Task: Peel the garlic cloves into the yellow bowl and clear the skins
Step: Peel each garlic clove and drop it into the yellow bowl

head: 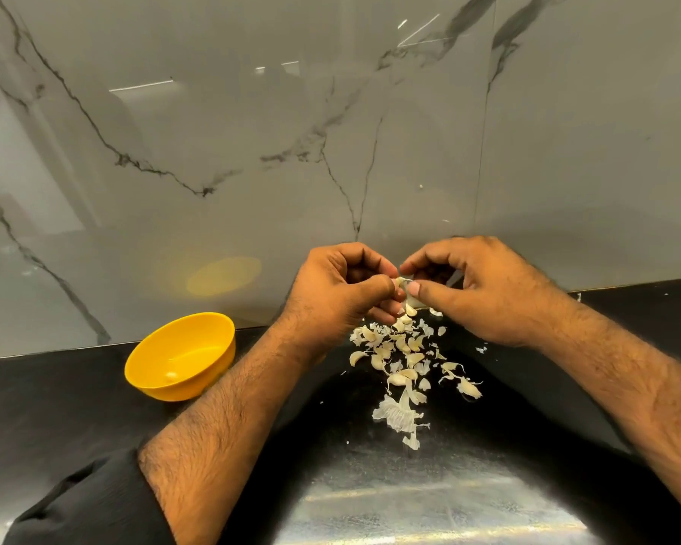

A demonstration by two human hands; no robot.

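A garlic clove point(402, 282) is held between both hands above the counter, near the wall. My left hand point(339, 287) pinches it from the left with curled fingers, and my right hand point(484, 289) pinches it from the right with thumb and fingertips. Below the hands lies a pile of garlic cloves and skins point(403, 357) on the black counter. A larger papery skin point(396, 416) lies at the near end of the pile. The yellow bowl point(162, 381) stands to the left, with one peeled clove point(171, 375) inside.
The black counter point(56, 407) runs left to right and meets a grey marble wall point(331, 131) just behind the hands. Small skin flakes point(481, 350) are scattered to the right of the pile. A bright glare shows on the counter's near part.
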